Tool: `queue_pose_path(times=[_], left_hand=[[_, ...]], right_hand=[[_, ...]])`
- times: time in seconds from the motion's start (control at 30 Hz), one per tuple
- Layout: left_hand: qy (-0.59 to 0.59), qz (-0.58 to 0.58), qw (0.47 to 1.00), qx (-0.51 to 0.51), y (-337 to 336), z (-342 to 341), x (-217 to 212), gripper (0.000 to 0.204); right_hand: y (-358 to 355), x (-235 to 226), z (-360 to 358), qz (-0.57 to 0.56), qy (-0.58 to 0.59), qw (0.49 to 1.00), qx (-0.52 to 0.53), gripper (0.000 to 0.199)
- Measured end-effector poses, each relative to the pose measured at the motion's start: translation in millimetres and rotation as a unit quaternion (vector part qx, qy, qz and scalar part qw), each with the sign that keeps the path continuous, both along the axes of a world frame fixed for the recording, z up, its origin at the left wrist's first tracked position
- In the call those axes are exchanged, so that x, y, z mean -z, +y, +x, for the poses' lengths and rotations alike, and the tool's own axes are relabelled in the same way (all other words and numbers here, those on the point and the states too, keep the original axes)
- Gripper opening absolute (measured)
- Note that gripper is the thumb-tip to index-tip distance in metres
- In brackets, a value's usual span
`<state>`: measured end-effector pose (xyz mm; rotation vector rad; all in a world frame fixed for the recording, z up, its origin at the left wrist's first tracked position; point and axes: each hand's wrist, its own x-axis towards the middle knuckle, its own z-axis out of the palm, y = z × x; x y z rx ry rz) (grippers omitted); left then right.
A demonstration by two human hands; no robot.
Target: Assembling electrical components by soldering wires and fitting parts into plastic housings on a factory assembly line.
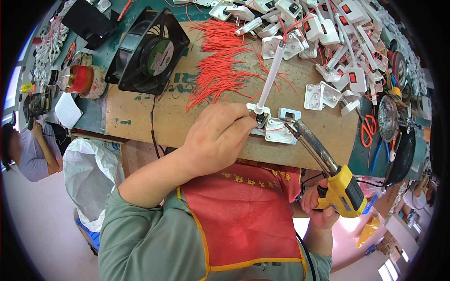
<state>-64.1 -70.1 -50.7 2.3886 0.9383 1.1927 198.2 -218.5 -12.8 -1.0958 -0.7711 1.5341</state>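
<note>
Perhaps the iron (343, 183) clenched in the right hand (311, 201) slips leftward, scorching the left hand (216, 135) pinching a casing (261, 115).

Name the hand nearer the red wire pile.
Left. Left hand: just below the red wire pile in view. Right hand: farther off, lower right, gripping the soldering gun.
</note>
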Motion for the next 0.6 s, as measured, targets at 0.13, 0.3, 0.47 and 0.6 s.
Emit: queue_pose_path(times=[0.13, 0.3, 0.47, 0.6], left_hand=[[0.006, 0.001, 1.0, -0.004, 0, -1, -2, 0.024], [0.008, -0.015, 0.999, -0.032, 8, -10, -12, 0.026], [0.154, -0.04, 0.972, -0.171, 34, -26, -16, 0.019], [0.148, -0.088, 0.972, -0.163, 40, -27, -16, 0.013]], right_hand=[[0, 2, -1, 0.001, -0.004, 1.0, 0.006, 0.071], [-5, 4, 7, -0.001, 0.005, 1.0, 0.004, 0.071], [-5, 9, 7, 0.01, 0.011, 1.0, 0.016, 0.072], [-1, 7, 2, 0.012, 0.01, 1.0, 0.018, 0.071]])
